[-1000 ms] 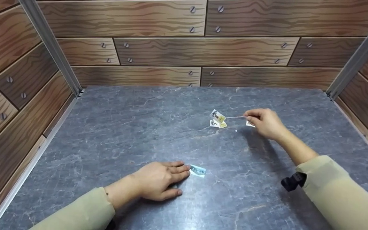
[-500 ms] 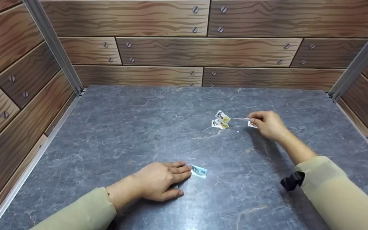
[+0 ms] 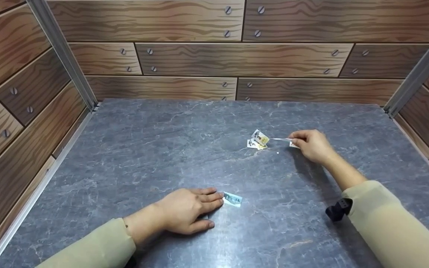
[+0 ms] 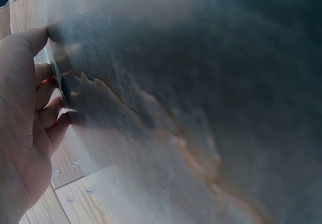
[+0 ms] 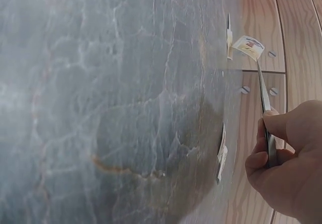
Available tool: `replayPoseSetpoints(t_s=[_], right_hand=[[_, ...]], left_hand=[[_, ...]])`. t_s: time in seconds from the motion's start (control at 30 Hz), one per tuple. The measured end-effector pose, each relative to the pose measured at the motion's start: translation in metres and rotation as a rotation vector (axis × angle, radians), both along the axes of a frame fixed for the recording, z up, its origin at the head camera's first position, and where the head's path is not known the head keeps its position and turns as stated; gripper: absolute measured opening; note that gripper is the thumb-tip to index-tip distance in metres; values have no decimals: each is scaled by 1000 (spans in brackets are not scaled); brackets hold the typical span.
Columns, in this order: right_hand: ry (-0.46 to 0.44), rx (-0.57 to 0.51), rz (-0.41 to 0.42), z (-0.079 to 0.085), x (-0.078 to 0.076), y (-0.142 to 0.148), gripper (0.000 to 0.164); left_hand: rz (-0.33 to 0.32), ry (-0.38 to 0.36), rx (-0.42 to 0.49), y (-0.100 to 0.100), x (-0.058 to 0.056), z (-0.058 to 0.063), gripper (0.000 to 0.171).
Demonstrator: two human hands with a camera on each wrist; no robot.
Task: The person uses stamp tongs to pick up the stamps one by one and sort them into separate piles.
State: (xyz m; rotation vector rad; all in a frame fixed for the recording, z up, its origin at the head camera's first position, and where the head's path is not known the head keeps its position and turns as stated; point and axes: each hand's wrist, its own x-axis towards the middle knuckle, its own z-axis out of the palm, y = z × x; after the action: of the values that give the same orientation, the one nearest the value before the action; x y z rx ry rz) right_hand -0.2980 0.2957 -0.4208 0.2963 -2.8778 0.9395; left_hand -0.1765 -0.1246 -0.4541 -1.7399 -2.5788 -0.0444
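In the head view my right hand (image 3: 313, 145) pinches a pair of tweezers (image 5: 265, 95) pointing left. At their tip is a small stamp-like paper (image 3: 260, 137), white and yellow with a printed picture. It overlaps a similar stamp (image 3: 251, 143) lying below it on the table. A third stamp (image 5: 222, 153) lies under my right hand, mostly covered by the fingers in the head view. My left hand (image 3: 190, 210) lies palm down, fingers stretched out, fingertips at the edge of a bluish stamp (image 3: 233, 199). A thin edge (image 4: 59, 80) shows beneath these fingers in the left wrist view.
The grey marbled table (image 3: 143, 149) is enclosed by wood-patterned walls (image 3: 188, 59) with metal corner posts (image 3: 56, 48). A tiny white speck (image 3: 277, 153) lies between the tweezers and me.
My right hand has shifted slightly right and toward me, bringing the tweezers and the stamp at their tip along. My left hand stays in place. The head view has shifted a little.
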Motion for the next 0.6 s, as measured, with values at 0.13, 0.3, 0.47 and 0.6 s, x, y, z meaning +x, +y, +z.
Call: replayPoseSetpoints(t_s=[0.13,0.3,0.47,0.6], right_hand=[[19,3,-5,-3,-3,0,19],[43,3,-6,-8,-4,0,18],[51,4,-7,-10,-5,0,17],[51,9,-12,-11,-6,1,17]], left_hand=[[0,-4,-3,0,0,1,65],[-5,0,-6,0,0,1,65],[-7,-3,-1,0,0,1,65],[-8,7,6,-1,0,0,64]])
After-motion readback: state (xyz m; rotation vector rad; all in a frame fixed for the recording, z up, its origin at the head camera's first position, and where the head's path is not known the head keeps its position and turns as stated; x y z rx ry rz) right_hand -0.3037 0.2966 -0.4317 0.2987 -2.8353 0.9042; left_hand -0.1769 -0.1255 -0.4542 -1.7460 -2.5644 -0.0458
